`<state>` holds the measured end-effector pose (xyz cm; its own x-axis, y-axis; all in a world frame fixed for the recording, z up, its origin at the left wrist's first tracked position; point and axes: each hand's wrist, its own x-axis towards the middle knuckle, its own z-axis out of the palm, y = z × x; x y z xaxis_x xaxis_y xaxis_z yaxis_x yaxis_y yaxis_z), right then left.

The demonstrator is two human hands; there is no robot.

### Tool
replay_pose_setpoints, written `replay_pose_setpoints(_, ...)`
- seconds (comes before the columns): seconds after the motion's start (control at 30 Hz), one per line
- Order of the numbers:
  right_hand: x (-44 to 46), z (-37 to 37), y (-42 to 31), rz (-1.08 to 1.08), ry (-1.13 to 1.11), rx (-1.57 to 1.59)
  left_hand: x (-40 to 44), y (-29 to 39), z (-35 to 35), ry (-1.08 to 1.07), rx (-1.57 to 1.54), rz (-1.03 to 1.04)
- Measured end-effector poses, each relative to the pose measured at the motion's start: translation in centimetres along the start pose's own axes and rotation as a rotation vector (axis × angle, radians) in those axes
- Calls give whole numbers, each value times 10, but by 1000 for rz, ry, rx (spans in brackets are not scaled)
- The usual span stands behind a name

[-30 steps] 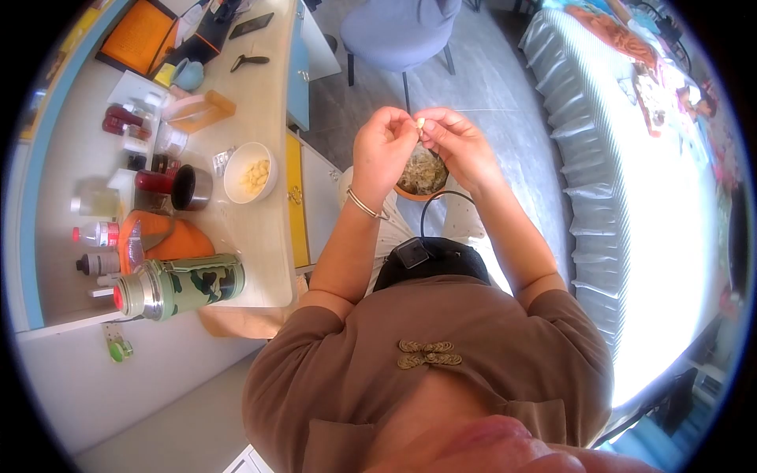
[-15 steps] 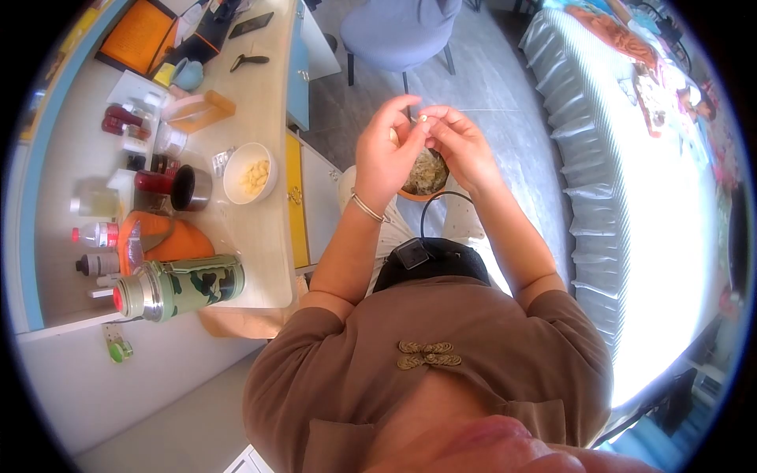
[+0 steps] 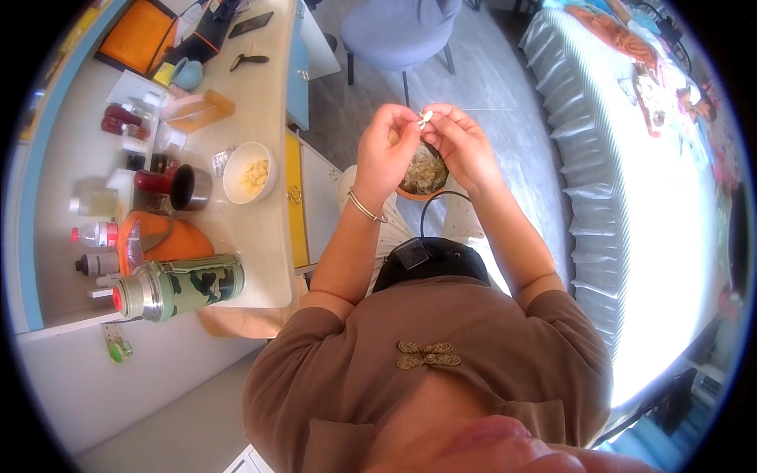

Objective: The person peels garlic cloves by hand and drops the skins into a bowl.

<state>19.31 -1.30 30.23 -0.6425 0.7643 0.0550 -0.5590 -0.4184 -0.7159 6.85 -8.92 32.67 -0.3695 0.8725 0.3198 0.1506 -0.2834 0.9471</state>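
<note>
Hands, a pair: our left hand [image 3: 384, 158] and right hand [image 3: 465, 154], fingertips pinched on one pale clove [image 3: 426, 117], above a bowl [image 3: 409, 194] of papery scraps [image 3: 426, 169]. Clove, probably light, firm, slightly slippery, easily bruised; we judge its sides the best hold. White bowl [image 3: 232, 173] of pale pieces [image 3: 254, 177], left, on our desk [image 3: 264, 260].

head view | above chest [image 3: 430, 315] | facing down, forward | close, wide | bed [image 3: 631, 236] washed out, perhaps glare
</note>
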Motion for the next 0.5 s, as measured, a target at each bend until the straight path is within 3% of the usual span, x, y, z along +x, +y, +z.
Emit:
replay_pose_setpoints(0.13, 1, -3, 4, -27, 10, -61, 2, -5, -1, 29, 9, -128)
replay_pose_setpoints(0.5, -2, 3, 6, -138, 3, -330, 1, -5, 2, 12, 54, -96)
